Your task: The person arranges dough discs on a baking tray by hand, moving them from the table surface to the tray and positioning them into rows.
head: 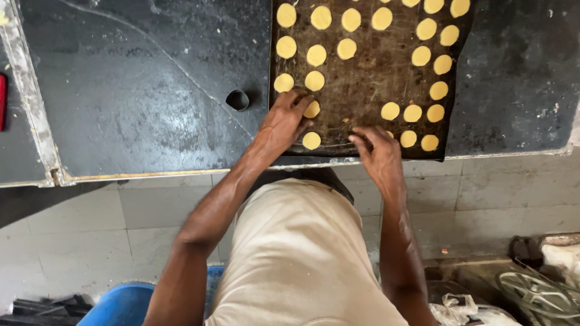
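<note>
Viewed from above, the left hand's fingers (300, 102) lie nearly flat and close together, tips resting on a pale yellow dough round (312, 110) at the near left part of a dark, worn baking tray (362, 78). The fingers grip nothing; they press or touch the round from above. The left hand (284, 121) is palm down, wrist bent slightly, and the bare forearm runs back toward the near left, elbow out.

The right hand's fingers (362, 140) are curled downward onto the tray's near edge, near its middle; whether they pinch anything cannot be told, since the hand hides the tips. The right hand (379, 156) is palm down, its forearm running straight back to the near right.

Another dough round (312, 140) lies just near the left hand. Many more rounds sit in rows across the tray's far and right parts. The tray rests on a dark tabletop (139, 90). A small ring cutter (237, 99) stands on the tabletop, left of the tray. The person wears a beige shirt (296, 253).
</note>
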